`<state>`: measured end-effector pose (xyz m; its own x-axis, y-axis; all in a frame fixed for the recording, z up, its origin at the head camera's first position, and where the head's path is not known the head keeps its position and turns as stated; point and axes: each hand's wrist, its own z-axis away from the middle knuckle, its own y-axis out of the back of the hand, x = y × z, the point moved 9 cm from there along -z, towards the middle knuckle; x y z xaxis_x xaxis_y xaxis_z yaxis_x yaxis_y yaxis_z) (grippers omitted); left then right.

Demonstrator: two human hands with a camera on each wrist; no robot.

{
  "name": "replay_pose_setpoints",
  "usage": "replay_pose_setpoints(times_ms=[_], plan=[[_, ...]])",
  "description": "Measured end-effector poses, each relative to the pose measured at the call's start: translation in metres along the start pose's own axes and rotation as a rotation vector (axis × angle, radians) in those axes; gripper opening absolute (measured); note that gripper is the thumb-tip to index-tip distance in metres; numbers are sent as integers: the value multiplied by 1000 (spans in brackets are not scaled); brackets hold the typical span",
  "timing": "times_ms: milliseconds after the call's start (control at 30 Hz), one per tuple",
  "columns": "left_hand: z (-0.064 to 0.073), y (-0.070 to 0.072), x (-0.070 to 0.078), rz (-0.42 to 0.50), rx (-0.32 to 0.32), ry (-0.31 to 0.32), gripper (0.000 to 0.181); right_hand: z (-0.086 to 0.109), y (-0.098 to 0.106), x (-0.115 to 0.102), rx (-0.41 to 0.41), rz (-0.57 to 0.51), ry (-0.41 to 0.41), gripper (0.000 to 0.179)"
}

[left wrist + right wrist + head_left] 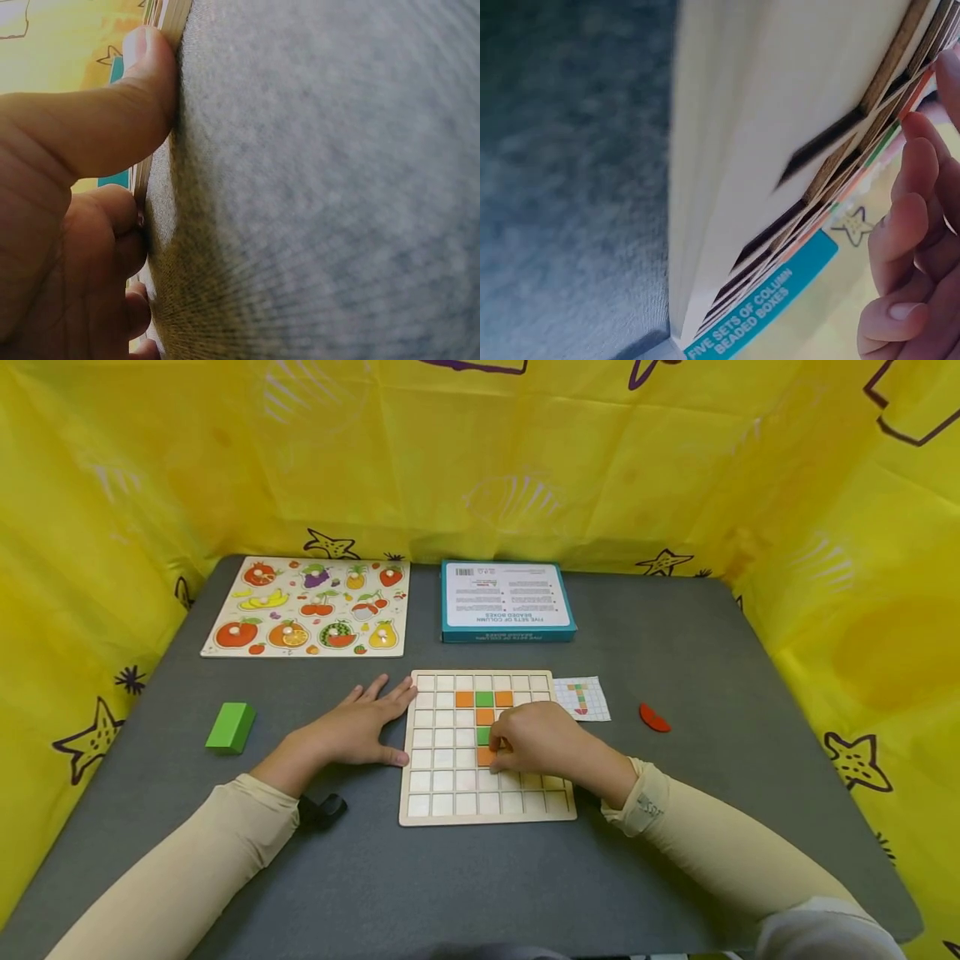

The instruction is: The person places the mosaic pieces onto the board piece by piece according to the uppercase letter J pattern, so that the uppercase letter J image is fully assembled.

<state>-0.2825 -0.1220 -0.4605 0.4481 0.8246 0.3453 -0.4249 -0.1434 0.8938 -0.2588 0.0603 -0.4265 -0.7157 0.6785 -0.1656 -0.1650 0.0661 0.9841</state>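
Observation:
A wooden grid board (442, 781) lies on the grey table. Orange and green square tiles fill some cells: a row of orange, green (484, 699) and orange, with more running down from its middle. My right hand (543, 742) is over the board, its thumb and index finger pinching the lowest orange tile (486, 757) in that column. In the right wrist view the fingertips (915, 127) meet this orange tile at the board's surface. With fingers spread, my left hand (352, 727) touches the board's left edge; its thumb (150, 67) presses the side in the left wrist view.
Beside the board is a paper pattern card (592, 700), partly behind the right hand. Farther right lies a red semicircle piece (655, 717). A green block (231, 728) stands at left. A fruit puzzle (303, 610) and a teal box (508, 602) are at the back.

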Motion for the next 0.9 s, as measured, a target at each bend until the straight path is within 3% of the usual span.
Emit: replay_pose_setpoints(times_ms=[100, 200, 400, 500, 567, 667, 900], plan=[[0, 0, 1, 4, 0, -2, 108, 8, 3, 7, -2, -32, -31, 22], [-1, 0, 1, 9, 1, -6, 108, 24, 11, 30, 23, -65, -95, 22], [-1, -1, 0, 9, -3, 2, 108, 87, 25, 124, 83, -81, -358, 23], [0, -1, 0, 12, -8, 5, 108, 123, 24, 169, 52, -129, -512, 27], [1, -2, 0, 12, -12, 12, 108, 140, 21, 188, 14, -171, -570, 30], [1, -1, 0, 15, -13, 16, 108, 153, 15, 201, -25, -216, -596, 33], [-2, 0, 3, 13, -8, 13, 108, 158, 11, 205, -27, -218, -607, 26]])
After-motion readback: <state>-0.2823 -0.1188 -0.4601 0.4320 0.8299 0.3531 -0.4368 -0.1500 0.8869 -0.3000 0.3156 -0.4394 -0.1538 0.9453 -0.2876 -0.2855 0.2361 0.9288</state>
